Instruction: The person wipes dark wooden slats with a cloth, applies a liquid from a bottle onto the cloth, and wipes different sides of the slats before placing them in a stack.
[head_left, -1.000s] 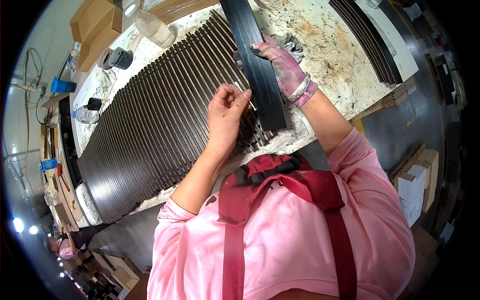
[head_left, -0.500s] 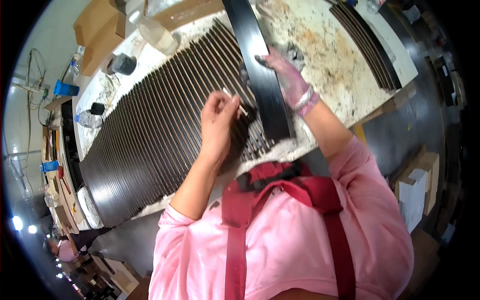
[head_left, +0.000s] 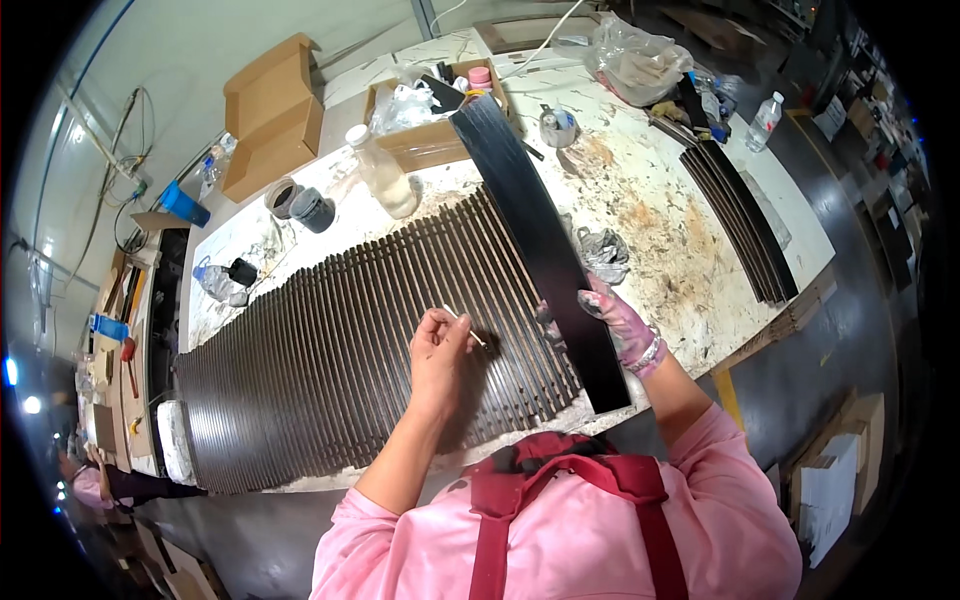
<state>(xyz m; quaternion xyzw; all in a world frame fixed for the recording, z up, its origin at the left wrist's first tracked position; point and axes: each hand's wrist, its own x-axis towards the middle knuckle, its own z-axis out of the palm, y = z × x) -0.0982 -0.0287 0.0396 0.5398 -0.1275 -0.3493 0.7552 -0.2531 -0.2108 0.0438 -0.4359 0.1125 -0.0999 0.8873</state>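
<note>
Left hand: my left hand (head_left: 440, 345) is raised just above the slats, fingers curled together, pinching a thin pale stick (head_left: 466, 328) between thumb and fingertips.
Stick: I see its tip pointing right and slightly down, toward the slat surface beside the strip.
Right hand: my right hand (head_left: 618, 325) wears a stained glove; its fingers wrap the right edge of the long black strip (head_left: 535, 235), with a band at the wrist.
Strip: I hold it tilted, running from the bench's near edge up toward the open cardboard tray (head_left: 432, 138); it crosses over the slats.
Slats: a wide row of dark slats (head_left: 330, 370) lies side by side across the white worktable (head_left: 665, 255), directly below both hands.
Nearby: I note a clear plastic bottle (head_left: 383, 176) standing just beyond the slats, two small dark pots (head_left: 298, 205) to its left, a crumpled rag (head_left: 602, 252) right of the strip.
Far right: a second, smaller stack of dark slats (head_left: 740, 220) lies well apart from my hands.
</note>
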